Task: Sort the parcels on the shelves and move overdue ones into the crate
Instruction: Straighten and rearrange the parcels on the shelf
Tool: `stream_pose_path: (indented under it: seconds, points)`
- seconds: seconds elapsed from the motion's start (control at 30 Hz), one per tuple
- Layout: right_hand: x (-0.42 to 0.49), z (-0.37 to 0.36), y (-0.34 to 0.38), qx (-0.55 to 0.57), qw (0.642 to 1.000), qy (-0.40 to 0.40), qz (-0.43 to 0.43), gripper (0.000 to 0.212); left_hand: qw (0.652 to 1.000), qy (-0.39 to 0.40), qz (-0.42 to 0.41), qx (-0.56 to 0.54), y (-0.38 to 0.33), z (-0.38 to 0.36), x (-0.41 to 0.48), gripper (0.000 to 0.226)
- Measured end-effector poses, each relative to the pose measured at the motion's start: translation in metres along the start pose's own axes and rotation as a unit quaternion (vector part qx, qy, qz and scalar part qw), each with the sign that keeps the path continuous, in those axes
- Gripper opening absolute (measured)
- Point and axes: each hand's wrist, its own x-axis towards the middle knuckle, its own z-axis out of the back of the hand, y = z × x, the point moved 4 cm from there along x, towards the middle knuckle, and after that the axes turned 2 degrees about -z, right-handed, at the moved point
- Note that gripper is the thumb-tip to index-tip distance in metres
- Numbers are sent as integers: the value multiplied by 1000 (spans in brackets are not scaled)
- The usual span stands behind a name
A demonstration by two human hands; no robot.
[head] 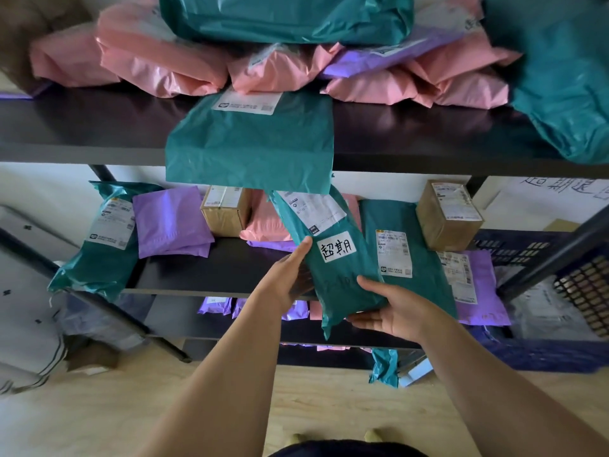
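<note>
Overhanging teal parcel (250, 150) covering top end of held teal parcel (333, 258). Held teal parcel hiding most left hand (286, 282) fingers. Right edge cutting off blue crate (543, 354).
</note>
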Motion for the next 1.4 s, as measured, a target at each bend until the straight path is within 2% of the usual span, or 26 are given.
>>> stream_pose_path:
  seconds: [0.07,0.27,0.5,0.63,0.73,1.0,1.13,1.2,1.3,1.4]
  points:
    - [-1,-2,-3,-23,1000,10,-14,51,1000,-11,-11,-12,-1,-2,-3,49]
    - [3,-2,7,-109,994,17,14,53,1000,-4,-7,-22,1,5,-7,44]
    - [11,-10,27,-63,995,-9,72,62,997,46,39,48,17,4,-20,43]
    - [11,-9,21,-77,993,-36,78,38,996,67,30,58,13,1,-25,45]
    - [7,-11,19,-61,995,-23,78,32,999,39,22,1,4,1,-31,40]
    - [-5,-22,22,-32,994,32,101,43,997,41,24,-58,-11,-7,-42,64]
    - [-18,-24,26,-26,991,39,128,42,994,54,-11,-98,-15,-17,-51,47]
    - [-24,-25,27,-21,989,39,139,48,992,55,-18,-112,-14,-19,-55,42]
    - [-33,-27,29,-15,988,36,151,59,991,62,-35,-116,-16,-21,-60,45]
    - [-41,-29,29,-12,986,33,162,58,991,77,-61,-93,-20,-21,-62,51]
